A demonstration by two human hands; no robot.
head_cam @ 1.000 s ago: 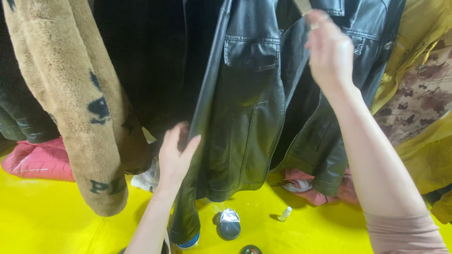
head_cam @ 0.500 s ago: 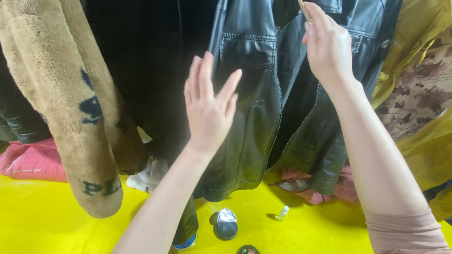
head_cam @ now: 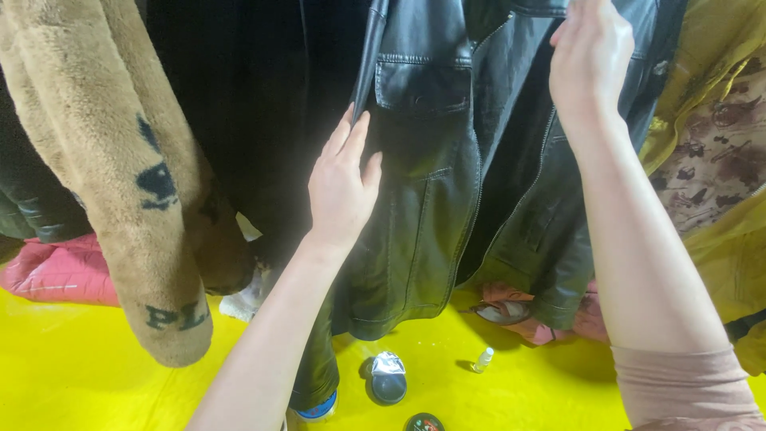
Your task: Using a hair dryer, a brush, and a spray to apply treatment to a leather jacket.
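Tan fleece coat [head_cam: 120,183] hangs far left of the black leather jacket [head_cam: 431,199], sleeve dangling, dark lettering on it; it's not being touched. A pink padded garment [head_cam: 56,267] lies on the yellow floor [head_cam: 80,375] below and left of the jacket.

Between fleece and jacket: another dark garment, detail too dim to read.

Left hand [head_cam: 341,187] rests flat on the jacket's front panel, just below the chest pocket, beside the front edge. Fingers [head_cam: 351,136] are extended and released, no grasp; the palm looks to be pressing the panel to steady or smooth it while it hangs.

The jacket hangs centre frame, front open, zip edge visible, hem well above the floor.

Right hand [head_cam: 590,56] is up at the jacket's collar area, to the right of the pocket. Fingers are curled toward the leather at the top edge; can't tell whether they're actually pinching it. Likely holding the top so the panel stays taut.

On the floor under the jacket: open round tin [head_cam: 388,377] with foil, another tin [head_cam: 423,423] at frame bottom, small white bottle [head_cam: 483,360] right of them.

Yellow patterned garment [head_cam: 718,144] hangs right of the jacket.
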